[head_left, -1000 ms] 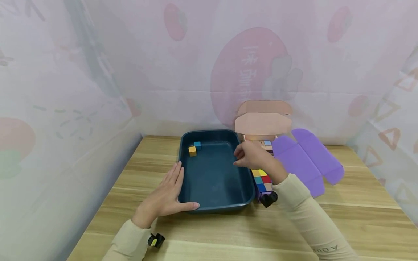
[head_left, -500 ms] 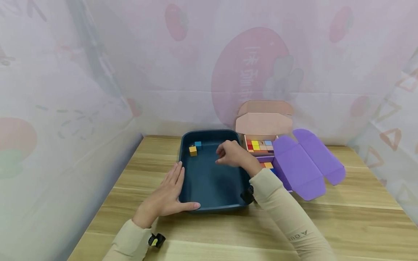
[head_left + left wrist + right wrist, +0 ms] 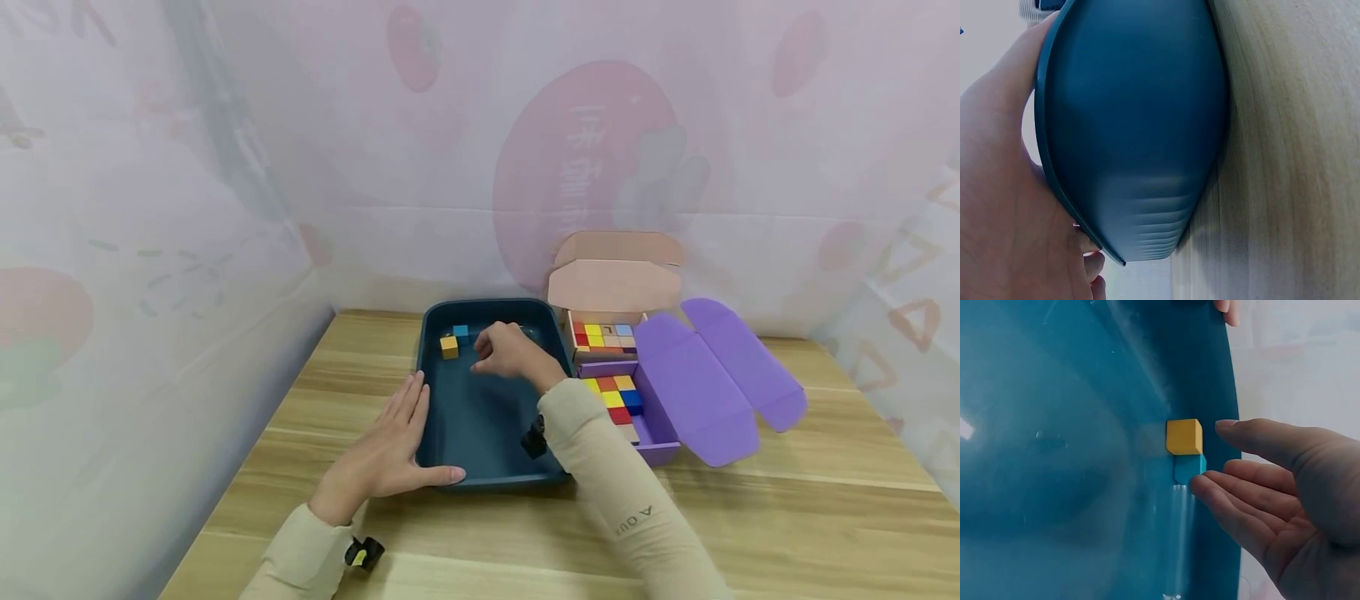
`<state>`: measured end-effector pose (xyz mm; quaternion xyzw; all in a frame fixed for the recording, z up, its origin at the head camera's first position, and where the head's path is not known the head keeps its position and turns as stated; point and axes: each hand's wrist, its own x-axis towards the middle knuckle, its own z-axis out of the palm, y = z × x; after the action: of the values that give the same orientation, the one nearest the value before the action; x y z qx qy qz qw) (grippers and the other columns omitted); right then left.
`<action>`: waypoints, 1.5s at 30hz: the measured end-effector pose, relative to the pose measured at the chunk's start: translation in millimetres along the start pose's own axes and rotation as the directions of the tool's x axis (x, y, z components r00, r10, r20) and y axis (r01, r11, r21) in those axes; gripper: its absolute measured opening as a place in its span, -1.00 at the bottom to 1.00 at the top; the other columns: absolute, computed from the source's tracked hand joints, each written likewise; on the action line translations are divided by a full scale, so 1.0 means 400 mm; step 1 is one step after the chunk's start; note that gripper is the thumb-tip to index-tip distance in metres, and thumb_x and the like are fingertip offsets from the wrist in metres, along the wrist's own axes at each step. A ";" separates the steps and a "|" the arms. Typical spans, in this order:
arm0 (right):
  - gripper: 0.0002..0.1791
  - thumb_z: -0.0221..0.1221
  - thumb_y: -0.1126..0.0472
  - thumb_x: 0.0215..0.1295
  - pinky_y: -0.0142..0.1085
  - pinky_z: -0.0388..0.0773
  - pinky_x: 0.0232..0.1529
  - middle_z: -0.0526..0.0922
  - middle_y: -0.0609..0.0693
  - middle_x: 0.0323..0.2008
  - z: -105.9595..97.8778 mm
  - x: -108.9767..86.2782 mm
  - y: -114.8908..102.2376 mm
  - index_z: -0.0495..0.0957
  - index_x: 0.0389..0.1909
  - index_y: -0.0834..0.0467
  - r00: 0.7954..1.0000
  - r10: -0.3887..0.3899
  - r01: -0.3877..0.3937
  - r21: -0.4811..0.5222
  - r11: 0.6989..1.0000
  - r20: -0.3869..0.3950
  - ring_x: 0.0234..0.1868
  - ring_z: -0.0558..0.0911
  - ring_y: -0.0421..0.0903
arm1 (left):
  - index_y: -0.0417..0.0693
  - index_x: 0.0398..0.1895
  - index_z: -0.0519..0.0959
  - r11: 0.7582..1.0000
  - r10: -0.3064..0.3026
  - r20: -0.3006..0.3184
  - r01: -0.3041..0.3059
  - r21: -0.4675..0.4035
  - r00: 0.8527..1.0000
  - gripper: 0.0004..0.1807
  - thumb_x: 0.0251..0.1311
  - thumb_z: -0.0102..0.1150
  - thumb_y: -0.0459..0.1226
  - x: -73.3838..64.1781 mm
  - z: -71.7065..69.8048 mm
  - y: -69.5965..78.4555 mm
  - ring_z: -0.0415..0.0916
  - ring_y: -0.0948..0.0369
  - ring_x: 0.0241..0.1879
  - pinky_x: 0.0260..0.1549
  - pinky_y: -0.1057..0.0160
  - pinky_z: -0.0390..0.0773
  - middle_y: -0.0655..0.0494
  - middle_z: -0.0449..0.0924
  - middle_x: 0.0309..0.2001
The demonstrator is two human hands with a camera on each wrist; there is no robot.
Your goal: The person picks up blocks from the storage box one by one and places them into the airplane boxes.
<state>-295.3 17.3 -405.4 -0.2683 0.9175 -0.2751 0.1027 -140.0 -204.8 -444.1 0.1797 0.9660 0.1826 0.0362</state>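
A dark teal tray (image 3: 487, 477) lies on the table, with a yellow-orange cube (image 3: 449, 347) and a blue cube (image 3: 461, 332) close together near its far left corner. My left hand (image 3: 386, 454) rests along the tray's near left corner, fingers straight on the left rim and thumb along the front rim. Over the tray hovers my right hand (image 3: 510, 352), just right of the two cubes. In the right wrist view its thumb (image 3: 1260, 437) and fingers are spread apart with nothing between them, near the yellow-orange cube (image 3: 1182, 437).
Right of the tray stands a purple box (image 3: 660, 454) with its lid folded out, holding several coloured blocks (image 3: 613, 400). Behind it, a beige box (image 3: 615, 286) with raised lid holds more blocks (image 3: 603, 335). A patterned cloth (image 3: 420, 242) hangs behind the wooden table (image 3: 810, 500).
My right hand has moved left from above the boxes to over the tray near the two cubes, uncovering the blocks in the boxes. My left hand has stayed on the tray's rim.
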 end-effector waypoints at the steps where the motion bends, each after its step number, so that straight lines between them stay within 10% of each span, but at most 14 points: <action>1: -0.54 0.39 0.13 0.41 -0.11 0.73 0.19 0.75 0.13 0.13 0.005 0.007 -0.001 0.65 0.23 0.27 1.000 0.003 -0.003 0.008 1.000 -0.004 0.10 0.74 0.01 | -0.32 0.70 -0.17 1.000 -0.001 0.000 0.001 -0.001 1.000 0.48 0.09 0.17 0.55 -0.001 0.000 0.000 -0.40 -0.15 0.74 0.66 -0.29 -0.06 -0.18 -0.40 0.75; 45: -0.60 0.42 0.10 0.39 -0.14 0.72 0.19 0.74 0.13 0.04 0.125 0.173 -0.008 0.70 0.11 0.26 0.987 0.112 -0.118 -0.048 0.992 -0.112 -0.02 0.72 -0.02 | -0.28 0.71 -0.22 1.000 0.006 0.027 -0.005 -0.017 1.000 0.46 0.12 0.16 0.54 -0.017 -0.006 0.011 -0.44 -0.11 0.75 0.68 -0.26 -0.13 -0.17 -0.45 0.74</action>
<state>-334.7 -45.6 -447.8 -0.2022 0.9428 -0.2580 0.0610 -132.3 -204.2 -440.0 0.1844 0.9633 0.1884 0.0502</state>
